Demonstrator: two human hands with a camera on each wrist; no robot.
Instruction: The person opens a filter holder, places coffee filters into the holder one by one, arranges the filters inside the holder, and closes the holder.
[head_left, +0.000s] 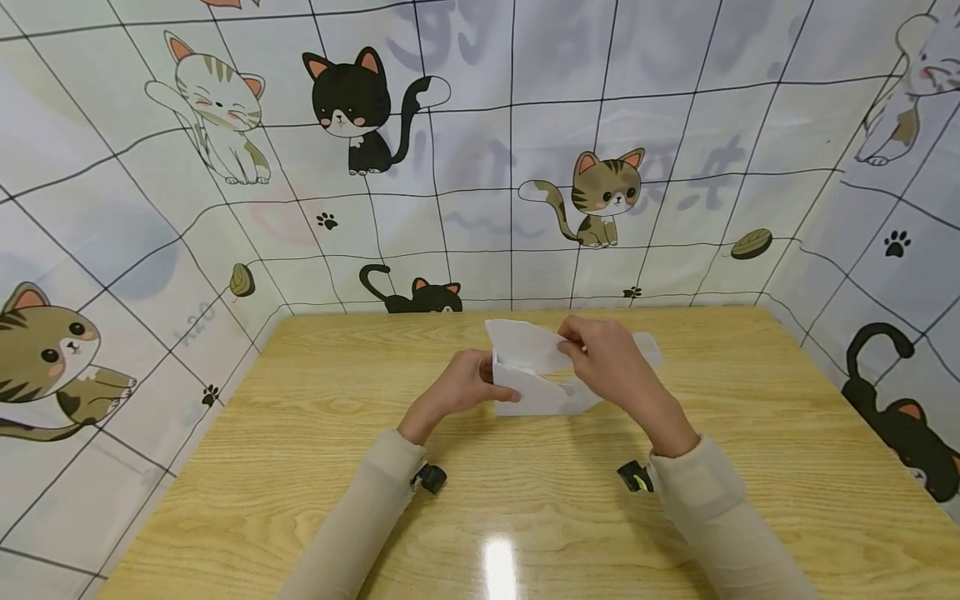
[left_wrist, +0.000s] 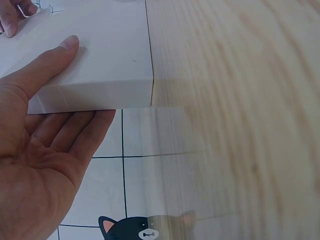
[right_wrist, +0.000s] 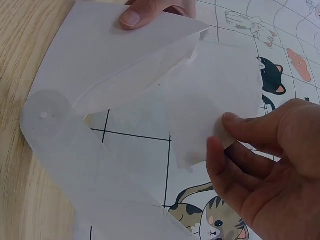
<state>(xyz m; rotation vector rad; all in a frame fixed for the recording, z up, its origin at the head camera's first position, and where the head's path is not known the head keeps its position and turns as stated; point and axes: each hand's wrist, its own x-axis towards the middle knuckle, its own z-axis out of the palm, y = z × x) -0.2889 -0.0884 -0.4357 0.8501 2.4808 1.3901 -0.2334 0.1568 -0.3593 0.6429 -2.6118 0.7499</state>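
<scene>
A white box (head_left: 528, 398) stands on edge over the wooden table, near the middle of the head view. My left hand (head_left: 467, 382) grips its left end, thumb (left_wrist: 55, 60) on the front face and fingers behind. The right wrist view shows a translucent white flap (right_wrist: 100, 170) swung out from a round pivot (right_wrist: 44, 115) at one corner of the box (right_wrist: 120, 45). Out of the box's open edge rises a thin white sheet (right_wrist: 220, 85). My right hand (head_left: 611, 358) pinches the sheet's edge between thumb and fingertips.
The light wooden table (head_left: 300, 450) stretches around both arms. White cloth (head_left: 480, 167) printed with cats and black grid lines hangs behind it and at both sides. Small black cameras (head_left: 430, 478) are strapped to the wrists.
</scene>
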